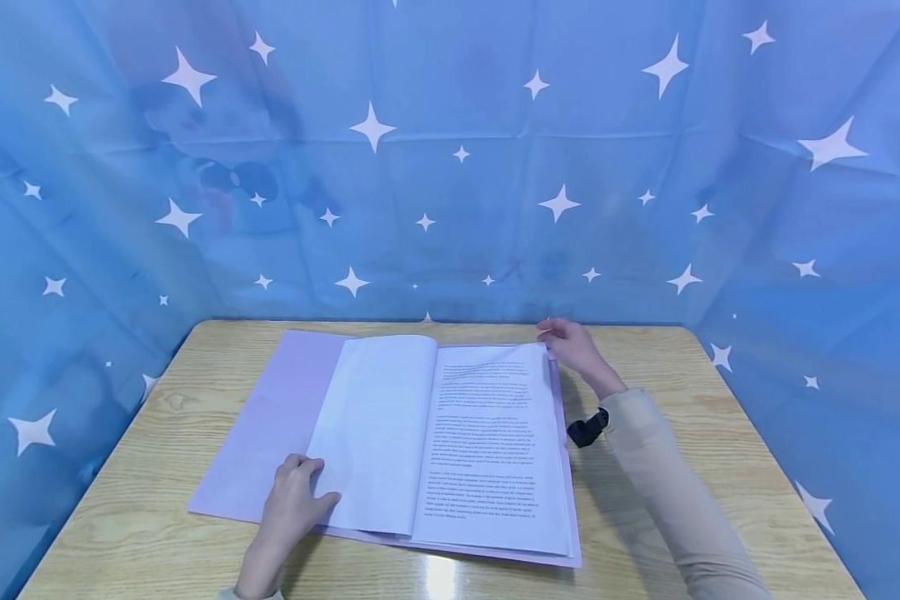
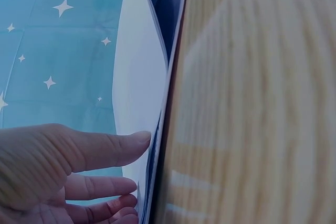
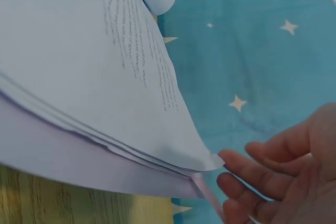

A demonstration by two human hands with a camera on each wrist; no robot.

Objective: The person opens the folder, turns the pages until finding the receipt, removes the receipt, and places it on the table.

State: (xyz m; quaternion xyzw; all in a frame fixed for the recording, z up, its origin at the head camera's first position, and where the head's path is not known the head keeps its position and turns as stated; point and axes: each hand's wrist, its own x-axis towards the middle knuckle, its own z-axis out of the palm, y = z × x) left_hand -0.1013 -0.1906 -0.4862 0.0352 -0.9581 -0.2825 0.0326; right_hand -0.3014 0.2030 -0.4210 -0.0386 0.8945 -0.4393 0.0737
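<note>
An open lilac folder [image 1: 262, 433] lies between parted, loose-fingered hands: left hand [image 1: 294, 498] touching its left page [image 1: 378, 425], right hand [image 1: 579, 354] at its far right corner; print [image 1: 483, 437] illegible.

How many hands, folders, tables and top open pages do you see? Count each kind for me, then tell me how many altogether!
Hands: 2 (left hand, right hand)
Folders: 1 (purple folder)
Tables: 1 (wooden table)
Top open pages: 2 (left page, right page)
Total: 6
</note>
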